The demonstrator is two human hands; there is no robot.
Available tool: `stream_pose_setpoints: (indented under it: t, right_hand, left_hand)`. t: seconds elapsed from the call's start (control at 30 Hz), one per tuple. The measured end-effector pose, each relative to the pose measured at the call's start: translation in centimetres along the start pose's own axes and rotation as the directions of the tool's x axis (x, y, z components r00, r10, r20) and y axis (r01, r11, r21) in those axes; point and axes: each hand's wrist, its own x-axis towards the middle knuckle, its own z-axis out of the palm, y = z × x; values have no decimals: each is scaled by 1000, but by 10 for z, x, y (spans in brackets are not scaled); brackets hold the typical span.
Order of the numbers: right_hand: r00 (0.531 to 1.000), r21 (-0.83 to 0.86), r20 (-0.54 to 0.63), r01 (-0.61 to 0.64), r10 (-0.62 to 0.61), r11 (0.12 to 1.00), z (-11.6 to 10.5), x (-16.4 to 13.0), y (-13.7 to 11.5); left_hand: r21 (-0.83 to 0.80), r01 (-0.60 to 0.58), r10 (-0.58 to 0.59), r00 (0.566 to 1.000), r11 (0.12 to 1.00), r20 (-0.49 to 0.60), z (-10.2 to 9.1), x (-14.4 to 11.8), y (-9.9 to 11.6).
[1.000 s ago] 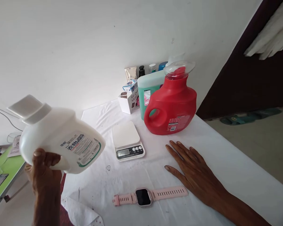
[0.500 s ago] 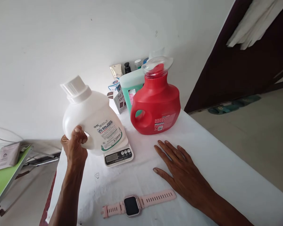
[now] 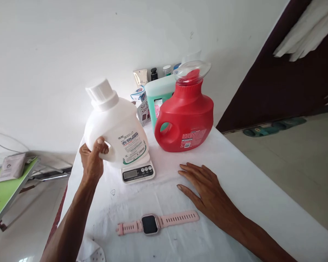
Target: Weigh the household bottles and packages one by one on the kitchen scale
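Note:
My left hand is closed around the handle of a large white detergent bottle, which leans to the left with its white cap on. Under and behind the bottle's lower right edge lies a small digital scale, partly hidden by it; I cannot tell whether the two touch. Resting on the white tablecloth, my right hand has its fingers spread and holds nothing. A red jug stands beyond that hand, a clear plastic piece over its top. Closer to me, a pink-strapped smartwatch lies flat on the cloth.
Behind the red jug stand a green-liquid container, a beige pouch, a black-capped bottle and small boxes against the wall. A green side table is at the left. Slippers lie on the floor at right.
My left hand has moved the white bottle slightly to the right and tilted it a little more upright. The right hand's fingers have bent slightly. The camera view has shifted.

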Motion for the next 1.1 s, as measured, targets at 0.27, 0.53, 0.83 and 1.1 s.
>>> stream_pose_setpoints:
  t: [0.27,0.53,0.83,1.1]
  right_hand:
    - [852,530,524,-339,15,777,-17,58,-50]
    - [823,684,566,-445,-37,578,23,55,-47]
    - [759,596,652,-510,-2,620,21,58,-37]
    - [759,608,651,-531,13,590,21,60,-38]
  left_hand:
    - [-54,-40,41,999,998,26,-20,-4,-23]
    - [-3,218,-216,969,976,-121,-48,-31,-105]
    - [133,294,-289,956,946,-56,-54,-34,-113]
    - [163,265,-262,964,950,-43,-55,-35,-115]
